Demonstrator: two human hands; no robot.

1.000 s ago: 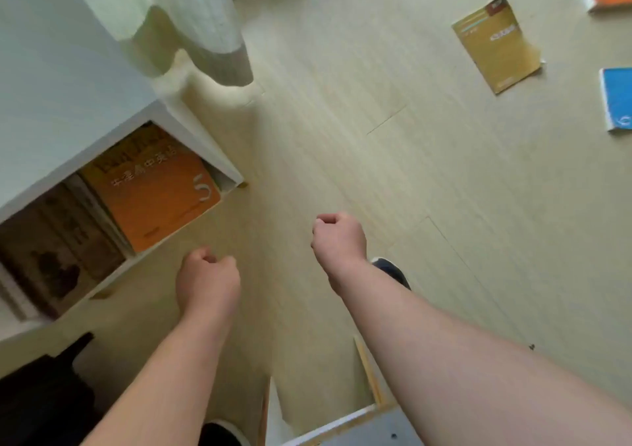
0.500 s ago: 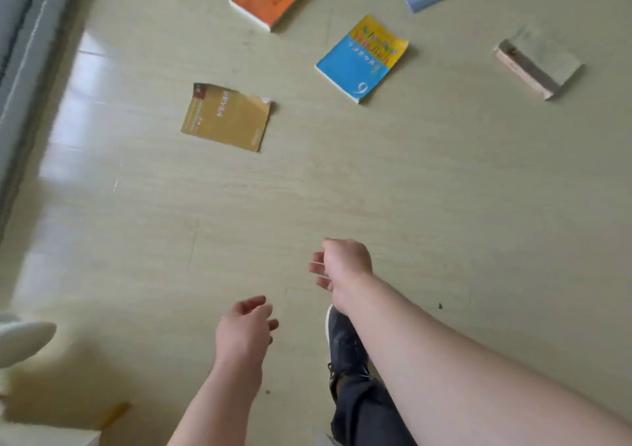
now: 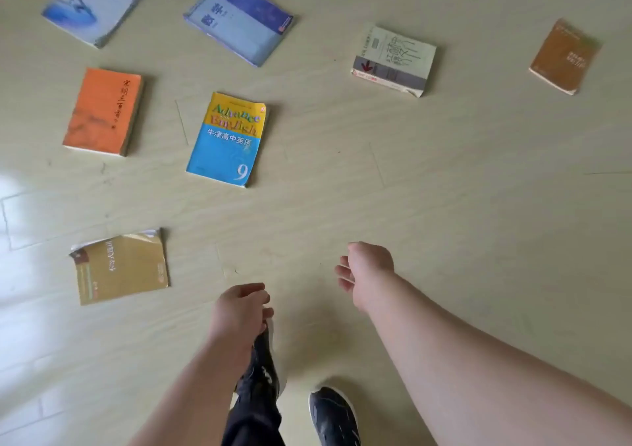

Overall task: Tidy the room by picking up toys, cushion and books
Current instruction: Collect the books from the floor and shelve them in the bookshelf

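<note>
Left hand (image 3: pixel 241 308): empty, loosely curled
Right hand (image 3: pixel 367 271): empty, relaxed
Gold book (image 3: pixel 119 267): on floor (image 3: pixel 444 206), nine o'clock of left hand
Grip: probably light, floppy; pry curled top edge, pinch spine

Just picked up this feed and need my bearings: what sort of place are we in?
Probably a room in a home, though no walls or furniture show. The floor is pale wood-look planking, and books such as the English textbook and orange book lie scattered flat on it.
</note>
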